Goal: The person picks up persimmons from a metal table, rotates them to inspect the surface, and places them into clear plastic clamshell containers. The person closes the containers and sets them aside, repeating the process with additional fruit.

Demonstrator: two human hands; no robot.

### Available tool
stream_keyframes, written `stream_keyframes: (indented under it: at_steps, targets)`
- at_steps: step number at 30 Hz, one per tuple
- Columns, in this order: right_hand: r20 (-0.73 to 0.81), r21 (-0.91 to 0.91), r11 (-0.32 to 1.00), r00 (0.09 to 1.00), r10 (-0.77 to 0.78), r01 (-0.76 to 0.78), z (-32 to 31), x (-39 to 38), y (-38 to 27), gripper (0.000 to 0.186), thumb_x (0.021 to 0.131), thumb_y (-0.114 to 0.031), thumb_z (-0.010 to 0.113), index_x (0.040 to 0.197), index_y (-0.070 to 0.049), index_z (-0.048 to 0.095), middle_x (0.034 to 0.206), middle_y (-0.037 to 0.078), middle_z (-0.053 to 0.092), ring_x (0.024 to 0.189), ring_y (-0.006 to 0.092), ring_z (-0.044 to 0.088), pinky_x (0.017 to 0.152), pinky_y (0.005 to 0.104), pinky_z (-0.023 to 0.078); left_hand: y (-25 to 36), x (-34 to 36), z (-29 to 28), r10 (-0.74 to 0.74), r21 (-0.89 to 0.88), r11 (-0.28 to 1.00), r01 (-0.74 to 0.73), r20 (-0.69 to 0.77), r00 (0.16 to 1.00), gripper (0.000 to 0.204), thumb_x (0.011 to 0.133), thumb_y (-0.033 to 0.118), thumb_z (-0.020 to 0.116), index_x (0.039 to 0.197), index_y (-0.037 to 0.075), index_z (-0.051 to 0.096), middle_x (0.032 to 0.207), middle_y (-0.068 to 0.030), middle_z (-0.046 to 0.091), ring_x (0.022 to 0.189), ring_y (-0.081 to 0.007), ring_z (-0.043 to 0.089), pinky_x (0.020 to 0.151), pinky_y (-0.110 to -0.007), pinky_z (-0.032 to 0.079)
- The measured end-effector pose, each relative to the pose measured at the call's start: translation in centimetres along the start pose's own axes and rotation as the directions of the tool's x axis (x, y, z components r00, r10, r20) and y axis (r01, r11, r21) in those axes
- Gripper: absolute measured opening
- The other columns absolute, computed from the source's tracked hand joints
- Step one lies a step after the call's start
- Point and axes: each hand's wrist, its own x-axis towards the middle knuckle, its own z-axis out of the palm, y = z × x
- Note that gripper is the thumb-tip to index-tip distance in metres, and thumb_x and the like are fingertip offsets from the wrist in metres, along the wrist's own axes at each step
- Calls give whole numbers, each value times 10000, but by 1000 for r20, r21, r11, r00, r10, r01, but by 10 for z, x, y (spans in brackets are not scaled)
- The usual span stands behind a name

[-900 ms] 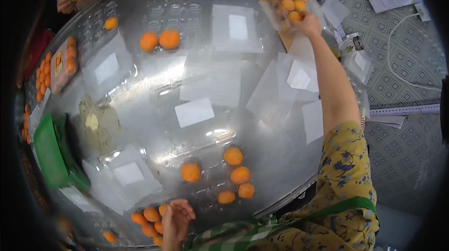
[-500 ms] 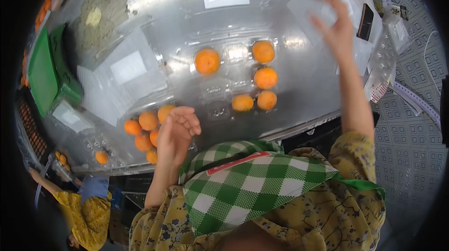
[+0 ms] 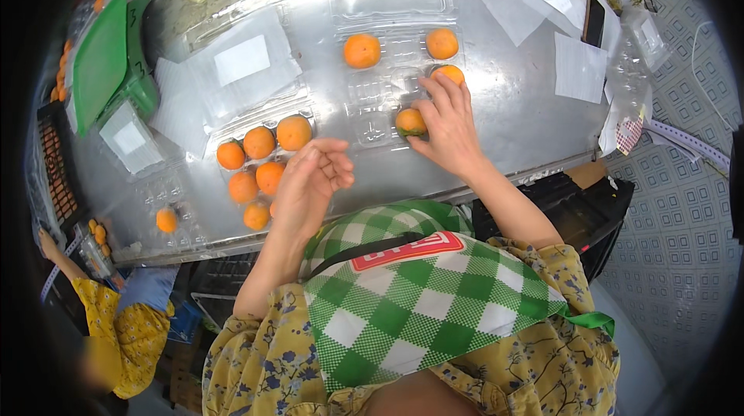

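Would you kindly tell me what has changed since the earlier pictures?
The right hand has let go of the far-right cluster of oranges and come back toward the body, to the oranges in the clear tray; whether it grips one is unclear. The left hand stays half open, and the tray's other oranges look unmoved.

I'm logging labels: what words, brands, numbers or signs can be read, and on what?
Green bin: dark marks on its side, not copied here.
Red patch on the checked apron: pale lettering, not copied here.
Lilac strip at right: any marks too small to read.
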Motion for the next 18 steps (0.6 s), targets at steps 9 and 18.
stream_keyframes:
  at_steps: [9,18]
  targets:
    - [-427,167,942,882,-198,292,-37,-14,-47,551,520,-86,793,1015,-116,554,1286,82,463,1251,346,363,1039,519,292,-28,2,35,-183,-165,961,224,232,955,519,896,298,598,1310,30,437,1251,-94,521,1089,-181,547,893,-323,458]
    - [-97,829,557,965,245,-58,-64,-43,-69,743,627,-169,800,1258,-73,421,1229,86,483,1180,227,451,979,412,364,-25,-3,45,216,160,953,-257,236,948,659,757,31,733,1323,9,395,1294,-102,488,1199,-199,486,1003,-361,418]
